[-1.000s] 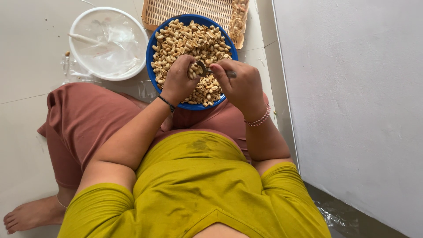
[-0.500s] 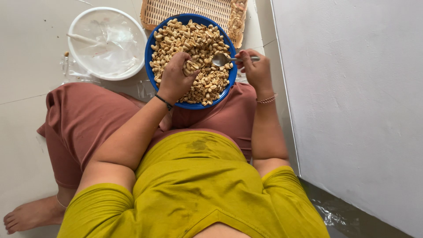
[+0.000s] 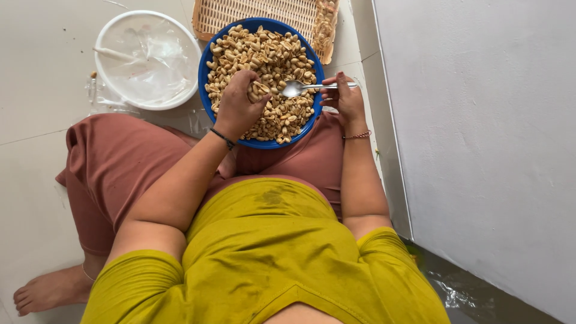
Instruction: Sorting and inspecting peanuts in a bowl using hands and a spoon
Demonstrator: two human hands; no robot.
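left hand [image 3: 239,107] is closed around peanuts [image 3: 270,54] inside the blue bowl [image 3: 207,60]. right hand [image 3: 343,96], beside it, grips a metal spoon [image 3: 300,88] whose scoop rests over the nuts.

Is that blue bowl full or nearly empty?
Full: the blue bowl is heaped with peanuts almost to its rim, hiding the bottom.

Round white plastic basin [image 3: 180,54] lined with clear crumpled film, set on pale tiled floor [image 3: 36,90], upper left. Pale stick [image 3: 114,54] lying inside. Flat rectangular woven wicker tray [image 3: 252,11] at top, carrying tan nuts along right edge. Plain white wall [image 3: 480,132] at right.
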